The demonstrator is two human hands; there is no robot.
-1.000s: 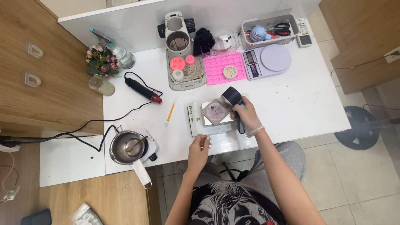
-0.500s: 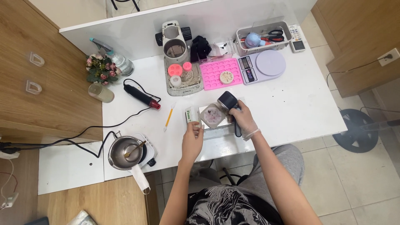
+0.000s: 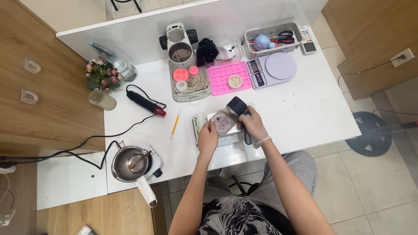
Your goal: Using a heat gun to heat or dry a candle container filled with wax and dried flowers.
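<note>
My left hand (image 3: pixel 208 138) grips the side of a small clear round jar (image 3: pixel 224 123) with purple flecks inside, held tilted over a flat silver and white slab (image 3: pixel 226 140) near the table's front edge. My right hand (image 3: pixel 255 126), in a thin clear glove, is closed on a black hand tool (image 3: pixel 237 105). The tool's head sits right against the jar's upper right side, and its handle runs down through my palm.
Behind the jar lie a pink silicone mould (image 3: pixel 229 77), a lilac kitchen scale (image 3: pixel 274 69) and a grey tray with pink round pieces (image 3: pixel 187 81). A black and red heat tool (image 3: pixel 146 103) and a yellow stick (image 3: pixel 175 124) lie left. A metal pot (image 3: pixel 128 163) stands front left.
My left hand has risen from the table's front edge and taken hold of the jar. My right hand stays on the black tool beside it.
</note>
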